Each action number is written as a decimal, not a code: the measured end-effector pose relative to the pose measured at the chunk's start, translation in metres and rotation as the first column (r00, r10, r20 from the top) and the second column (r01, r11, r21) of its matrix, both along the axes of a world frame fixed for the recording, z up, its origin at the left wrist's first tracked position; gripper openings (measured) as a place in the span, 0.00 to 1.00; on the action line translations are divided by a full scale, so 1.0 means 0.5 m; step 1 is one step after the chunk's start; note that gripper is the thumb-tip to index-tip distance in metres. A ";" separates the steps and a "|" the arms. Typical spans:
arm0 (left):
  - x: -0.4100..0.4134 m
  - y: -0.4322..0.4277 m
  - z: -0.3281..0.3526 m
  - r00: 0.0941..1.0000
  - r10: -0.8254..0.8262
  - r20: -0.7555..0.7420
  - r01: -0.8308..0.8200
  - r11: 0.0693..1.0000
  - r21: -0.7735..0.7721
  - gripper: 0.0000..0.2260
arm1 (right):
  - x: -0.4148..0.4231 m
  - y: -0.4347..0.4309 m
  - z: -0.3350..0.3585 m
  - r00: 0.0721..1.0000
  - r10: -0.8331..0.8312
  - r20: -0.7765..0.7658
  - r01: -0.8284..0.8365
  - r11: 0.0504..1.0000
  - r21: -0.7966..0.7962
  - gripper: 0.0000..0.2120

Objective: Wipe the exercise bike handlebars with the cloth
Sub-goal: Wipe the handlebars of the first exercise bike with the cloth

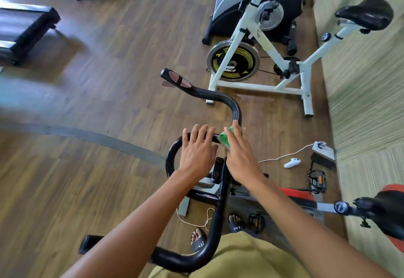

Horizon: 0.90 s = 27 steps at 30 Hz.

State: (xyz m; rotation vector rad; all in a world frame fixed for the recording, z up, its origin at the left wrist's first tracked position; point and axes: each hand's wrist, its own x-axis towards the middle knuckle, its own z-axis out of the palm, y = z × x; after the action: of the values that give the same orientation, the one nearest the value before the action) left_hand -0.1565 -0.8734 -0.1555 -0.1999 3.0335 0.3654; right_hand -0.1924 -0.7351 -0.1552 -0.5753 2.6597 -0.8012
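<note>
The black handlebars [220, 98] of the exercise bike curve from a far grip at upper centre, through a loop in the middle, down to a near grip at lower left. My left hand [196, 153] rests flat on the loop's top bar with its fingers spread. Just to its right, my right hand [240, 155] presses a green cloth [225, 138] against the bar where it bends upward. Only a small bunched part of the cloth shows past my fingers.
A white exercise bike [258, 59] with a black and yellow flywheel stands ahead on the wooden floor. A white controller [291, 163] and cable lie at right near a power strip [323, 149]. Black benches [24, 30] sit far left. My sandalled feet [197, 241] show below.
</note>
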 end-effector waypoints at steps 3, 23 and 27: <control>-0.001 -0.001 -0.003 1.000 0.004 -0.004 -0.004 1.000 -0.001 0.24 | -0.004 -0.007 0.004 0.999 0.002 -0.054 0.000 0.999 0.037 0.33; -0.093 -0.038 0.012 0.974 0.226 0.031 -0.227 0.973 0.047 0.18 | -0.031 -0.027 -0.013 0.981 -0.059 -0.187 0.059 0.998 -0.007 0.35; -0.089 -0.036 0.006 0.978 0.205 0.045 -0.202 0.977 -0.066 0.19 | -0.046 -0.024 -0.023 0.980 -0.073 -0.186 0.074 0.997 -0.001 0.32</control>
State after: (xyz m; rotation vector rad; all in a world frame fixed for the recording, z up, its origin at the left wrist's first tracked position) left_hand -0.2010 -0.8915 -0.1526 -0.5183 2.9824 0.2759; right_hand -0.2156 -0.7471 -0.1665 -0.5790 2.8675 -0.7956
